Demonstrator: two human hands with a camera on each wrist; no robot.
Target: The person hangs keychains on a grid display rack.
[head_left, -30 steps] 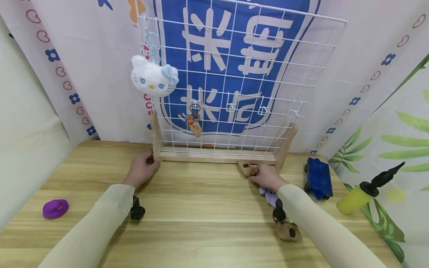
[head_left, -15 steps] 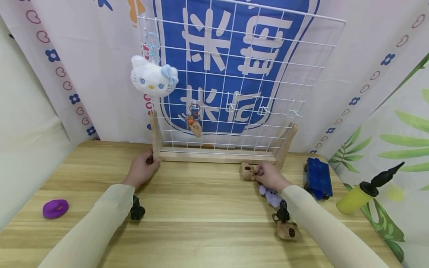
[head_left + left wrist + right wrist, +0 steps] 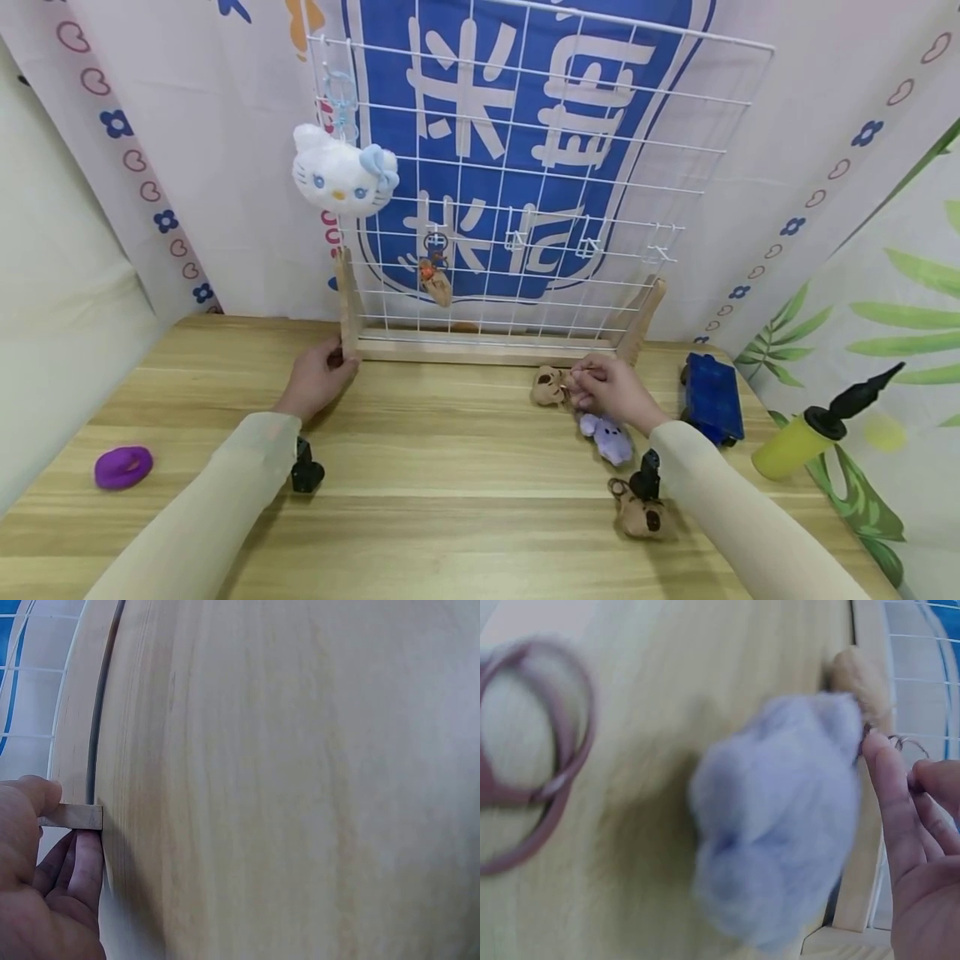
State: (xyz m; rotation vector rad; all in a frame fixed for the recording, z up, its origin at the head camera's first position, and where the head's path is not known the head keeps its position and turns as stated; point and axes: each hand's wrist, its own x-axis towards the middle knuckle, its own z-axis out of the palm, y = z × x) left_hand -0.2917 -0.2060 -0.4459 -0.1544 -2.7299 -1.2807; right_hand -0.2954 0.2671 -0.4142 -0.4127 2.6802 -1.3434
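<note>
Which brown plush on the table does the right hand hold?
The brown plush by the rack: the right hand pinches its ring. The other lies well apart.

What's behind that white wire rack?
Behind the wire rack is a white cloth with a blue print. The white plush head covers some of it; whatever lies beyond the cloth is hidden.

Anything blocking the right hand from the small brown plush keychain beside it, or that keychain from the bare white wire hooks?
Nothing visible. The right hand has its grip on the small brown plush keychain; the lavender plush toy lies nearer the camera, and the way up to the bare white wire hooks looks open.
</note>
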